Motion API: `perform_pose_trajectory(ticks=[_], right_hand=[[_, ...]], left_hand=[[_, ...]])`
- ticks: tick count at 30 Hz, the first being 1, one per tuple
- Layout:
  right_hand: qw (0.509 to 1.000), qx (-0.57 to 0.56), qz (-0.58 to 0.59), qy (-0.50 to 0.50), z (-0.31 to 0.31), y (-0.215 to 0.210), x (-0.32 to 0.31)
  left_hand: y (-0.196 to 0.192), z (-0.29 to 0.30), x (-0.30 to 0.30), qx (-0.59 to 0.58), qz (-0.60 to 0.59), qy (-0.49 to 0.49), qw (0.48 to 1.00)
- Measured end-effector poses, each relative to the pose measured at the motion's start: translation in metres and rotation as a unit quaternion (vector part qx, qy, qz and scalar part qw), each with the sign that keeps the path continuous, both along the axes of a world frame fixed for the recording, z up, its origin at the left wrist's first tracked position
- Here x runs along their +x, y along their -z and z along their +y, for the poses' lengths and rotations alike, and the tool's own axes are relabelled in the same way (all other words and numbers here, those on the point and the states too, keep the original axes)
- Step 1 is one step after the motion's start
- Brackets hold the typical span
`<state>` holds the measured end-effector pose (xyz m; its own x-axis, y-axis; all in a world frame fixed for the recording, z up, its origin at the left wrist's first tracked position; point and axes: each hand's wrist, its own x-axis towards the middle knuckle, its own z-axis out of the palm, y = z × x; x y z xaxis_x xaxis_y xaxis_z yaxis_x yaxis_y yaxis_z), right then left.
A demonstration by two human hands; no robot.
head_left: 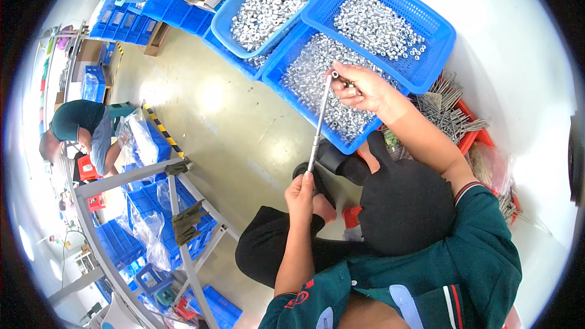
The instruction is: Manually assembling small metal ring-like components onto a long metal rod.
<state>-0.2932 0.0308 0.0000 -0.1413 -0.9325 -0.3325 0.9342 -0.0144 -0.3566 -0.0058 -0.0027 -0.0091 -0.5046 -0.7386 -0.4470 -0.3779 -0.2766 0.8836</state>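
My left hand (300,195) is closed round the lower end of a slim metal rod (320,119), which tilts up and away from me. At the rod's top end, my right hand (361,89) pinches a small metal sleeve (334,75) between thumb and fingertip. Several more small metal pieces show in its curled fingers. Whether the sleeve touches the rod's tip I cannot tell. Below my right hand lies a blue basket (272,68) full of small silvery metal pieces (304,73).
Another blue basket (448,42) of metal pieces overlaps the first, and a lighter blue one (220,24) stands left of it. Red crates (468,139) with metal rods are at the right. A grey metal frame (97,219) rises at left, with a bent-over person (82,119) beyond.
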Motion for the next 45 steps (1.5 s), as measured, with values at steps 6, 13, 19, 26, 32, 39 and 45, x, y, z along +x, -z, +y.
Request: perform_pose_trajectory(ticks=[6, 13, 19, 26, 32, 39, 45], right_hand=[[0.986, 0.025, 0.163, -0.019, -0.001, -0.01, -0.002], [0.902, 0.065, 0.427, -0.006, -0.002, -0.031, -0.006], [0.897, 0.089, 0.431, -0.037, -0.002, -0.035, -0.008], [0.762, 0.121, 0.634, 0.049, -0.008, -0.018, 0.004], [0.929, 0.069, 0.356, -0.068, -0.007, -0.021, 0.013], [0.92, 0.083, 0.3, -0.237, -0.004, -0.01, 0.048], [0.989, 0.14, -0.045, 0.029, -0.01, 0.035, 0.014]], left_hand=[[-0.012, 0.004, -0.006, 0.015, -0.024, -0.011, 1.0], [-0.01, 0.0, 0.002, -0.016, -0.029, -0.011, 0.999], [-0.01, 0.002, 0.001, -0.018, -0.015, -0.023, 0.999], [-0.008, 0.004, 0.0, -0.086, -0.054, -0.025, 0.995], [-0.007, 0.0, -0.002, -0.047, -0.038, -0.015, 0.998], [-0.014, -0.002, -0.013, 0.037, -0.01, -0.041, 0.998], [-0.017, -0.003, -0.015, 0.038, -0.021, -0.067, 0.997]])
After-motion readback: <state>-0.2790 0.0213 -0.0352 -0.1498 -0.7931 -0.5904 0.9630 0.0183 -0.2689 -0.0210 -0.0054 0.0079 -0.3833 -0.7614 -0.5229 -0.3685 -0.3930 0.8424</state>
